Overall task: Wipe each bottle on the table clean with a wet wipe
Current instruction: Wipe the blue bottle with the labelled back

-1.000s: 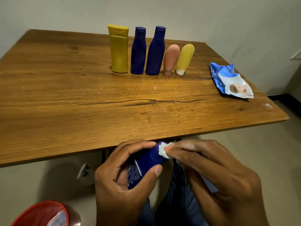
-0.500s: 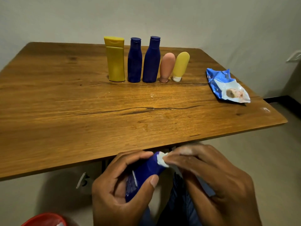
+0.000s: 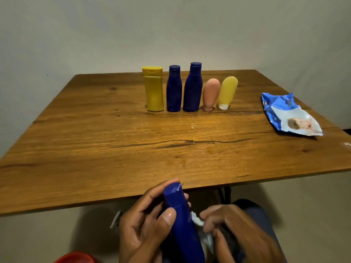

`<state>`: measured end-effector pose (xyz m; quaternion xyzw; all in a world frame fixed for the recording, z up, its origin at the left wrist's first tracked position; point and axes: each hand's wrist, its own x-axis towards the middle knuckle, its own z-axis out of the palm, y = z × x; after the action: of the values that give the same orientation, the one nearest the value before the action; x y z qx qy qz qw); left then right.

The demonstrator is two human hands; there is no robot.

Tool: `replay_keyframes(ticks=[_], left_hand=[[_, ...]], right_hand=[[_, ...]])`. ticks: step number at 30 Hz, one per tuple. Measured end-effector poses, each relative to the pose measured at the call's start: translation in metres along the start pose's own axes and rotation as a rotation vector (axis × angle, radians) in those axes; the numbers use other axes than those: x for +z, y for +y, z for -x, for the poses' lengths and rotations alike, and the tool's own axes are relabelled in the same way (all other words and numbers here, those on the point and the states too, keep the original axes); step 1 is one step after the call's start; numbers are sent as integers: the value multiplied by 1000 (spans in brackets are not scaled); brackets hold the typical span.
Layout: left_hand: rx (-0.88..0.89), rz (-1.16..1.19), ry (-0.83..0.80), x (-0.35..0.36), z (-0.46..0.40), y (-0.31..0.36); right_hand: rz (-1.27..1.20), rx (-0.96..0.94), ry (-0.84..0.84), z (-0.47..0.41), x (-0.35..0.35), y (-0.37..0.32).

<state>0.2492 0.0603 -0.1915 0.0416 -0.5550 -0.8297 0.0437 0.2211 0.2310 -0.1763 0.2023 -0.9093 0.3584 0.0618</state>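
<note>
The left hand (image 3: 146, 224) grips the dark blue plastic bottle (image 3: 182, 221) below the wooden worktop (image 3: 114, 149) edge, long axis running cap-up, while the right hand (image 3: 233, 230), just beside its right flank, pinches the white wet wipe (image 3: 197, 222).

Wooden table (image 3: 95, 149) against a plain pale wall (image 3: 171, 31), pale floor (image 3: 313, 215) beneath, dim warm light

Bare table (image 3: 114, 149) lies open between its near edge and the bottle row (image 3: 190, 90); wipes pack (image 3: 290, 115) sits far right.
</note>
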Motion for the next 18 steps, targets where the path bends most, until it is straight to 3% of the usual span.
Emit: replay_keyframes(ticks=[1,4,7,11,18], left_hand=[[14,19,20,1,0,0],[95,5,121,6,2,5],[228,-108,202,13,2,15],[376,-229,245,27,3,24],[450,-460,75,20,4,33]], right_hand=[[-107,-32,10,4,-1,-9],[-153,-165,249,21,18,-4],[-192,-89,87,39,7,0],[-54,-102,102,35,11,3],[-193,-96,172,22,2,4]])
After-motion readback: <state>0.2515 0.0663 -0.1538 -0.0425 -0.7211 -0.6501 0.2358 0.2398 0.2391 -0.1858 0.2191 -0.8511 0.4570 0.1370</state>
